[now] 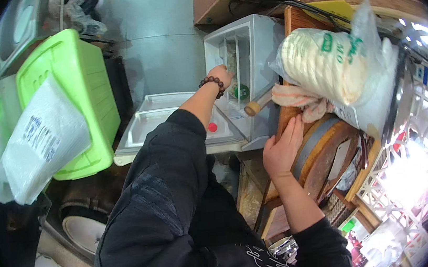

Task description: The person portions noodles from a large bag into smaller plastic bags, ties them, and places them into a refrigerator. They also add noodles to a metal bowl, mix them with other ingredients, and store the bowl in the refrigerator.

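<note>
My left hand [222,77], with a dark bead bracelet [212,81] at the wrist, reaches into a small open refrigerator [263,48]. Its fingers are curled and partly hidden beside the white shelf edge, so any hold cannot be made out. A round green item [241,91] sits inside, just below the hand. The refrigerator door [151,134] stands open under my forearm, with a red cap [212,127] in its inner side. My right hand [283,147] rests with extended fingers on a wooden counter edge [287,119], beside a striped cloth glove [293,96] and a round wooden chopping board [315,157].
A wooden rod [260,103] juts past the counter edge. Behind it lies a clear bag of stacked pale rounds [325,63]. Left of the door stands a green plastic bin [95,99] bearing a white plastic package [46,140]. Black cables [314,5] run along the back.
</note>
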A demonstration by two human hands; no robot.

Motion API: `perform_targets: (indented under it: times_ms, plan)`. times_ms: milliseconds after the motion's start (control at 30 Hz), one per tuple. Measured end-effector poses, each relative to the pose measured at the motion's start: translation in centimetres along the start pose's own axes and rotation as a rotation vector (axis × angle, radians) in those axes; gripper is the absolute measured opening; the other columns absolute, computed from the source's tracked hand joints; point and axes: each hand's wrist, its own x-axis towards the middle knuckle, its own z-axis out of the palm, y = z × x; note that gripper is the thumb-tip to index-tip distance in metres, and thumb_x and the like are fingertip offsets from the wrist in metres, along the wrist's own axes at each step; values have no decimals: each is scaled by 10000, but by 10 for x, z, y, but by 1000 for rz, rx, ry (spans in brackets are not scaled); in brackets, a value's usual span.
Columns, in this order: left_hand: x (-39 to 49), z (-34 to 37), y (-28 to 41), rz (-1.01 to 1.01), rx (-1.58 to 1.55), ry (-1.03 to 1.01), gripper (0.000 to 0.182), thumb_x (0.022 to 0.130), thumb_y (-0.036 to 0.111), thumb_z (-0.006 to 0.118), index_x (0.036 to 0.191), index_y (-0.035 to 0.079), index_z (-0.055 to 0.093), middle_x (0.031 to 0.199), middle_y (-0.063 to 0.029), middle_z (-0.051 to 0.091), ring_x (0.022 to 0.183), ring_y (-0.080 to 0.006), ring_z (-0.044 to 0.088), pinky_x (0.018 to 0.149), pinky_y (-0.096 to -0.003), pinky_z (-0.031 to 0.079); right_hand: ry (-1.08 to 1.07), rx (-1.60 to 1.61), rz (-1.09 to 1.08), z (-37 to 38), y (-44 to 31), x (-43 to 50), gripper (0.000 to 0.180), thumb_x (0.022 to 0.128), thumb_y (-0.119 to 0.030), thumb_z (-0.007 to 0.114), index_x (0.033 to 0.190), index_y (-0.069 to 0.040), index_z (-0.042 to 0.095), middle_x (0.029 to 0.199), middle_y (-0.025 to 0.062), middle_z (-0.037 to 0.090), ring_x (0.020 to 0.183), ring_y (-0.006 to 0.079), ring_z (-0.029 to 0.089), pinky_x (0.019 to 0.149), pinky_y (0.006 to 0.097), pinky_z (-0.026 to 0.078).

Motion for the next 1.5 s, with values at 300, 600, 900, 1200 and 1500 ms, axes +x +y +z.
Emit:
perform_targets:
  times_ms: [300, 600, 900, 1200, 1500]
  plan:
    - [162, 94, -3, 279, -111, -105, 563, 991, 349, 635, 1437, 8, 586, 1307, -231, 704, 1191, -375, 678, 1001, -420, 540, -35, 14, 3, 1, 2, 0, 810, 809, -23, 677, 1534, 127, 347, 1586, 353, 367, 1435, 557, 382, 1197, 605, 319]
    - [266, 209, -35, 327, 493, 7, 317, 1014, 261, 569, 1193, 39, 709, 1131, -181, 756, 1071, -347, 715, 840, -447, 569, -20, -9, -7, -1, 4, 0, 752, 832, -35, 668, 1504, 137, 378, 1519, 393, 430, 1360, 586, 460, 1144, 637, 377]
    - [163, 115, -2, 221, 142, -27, 346, 954, 305, 610, 1050, 8, 759, 1102, -208, 760, 1026, -388, 725, 899, -464, 575, -14, 17, 62, -3, -3, -2, 745, 832, -34, 672, 1500, 135, 387, 1526, 387, 427, 1371, 577, 449, 1157, 628, 367]
    - [99, -12, -107, 70, 73, 223, 453, 872, 432, 648, 989, 13, 777, 1020, -246, 753, 966, -410, 726, 879, -467, 575, 20, 65, -24, -2, 2, 4, 772, 819, -35, 679, 1516, 106, 378, 1569, 337, 391, 1410, 556, 409, 1181, 627, 335]
    - [-85, -172, -138, 167, 829, 212, 374, 872, 337, 665, 1045, 24, 774, 1094, -220, 759, 1038, -386, 714, 871, -440, 556, 45, 147, 23, -3, 5, -4, 731, 851, -75, 678, 1504, 108, 407, 1589, 295, 376, 1491, 501, 337, 1229, 596, 281]
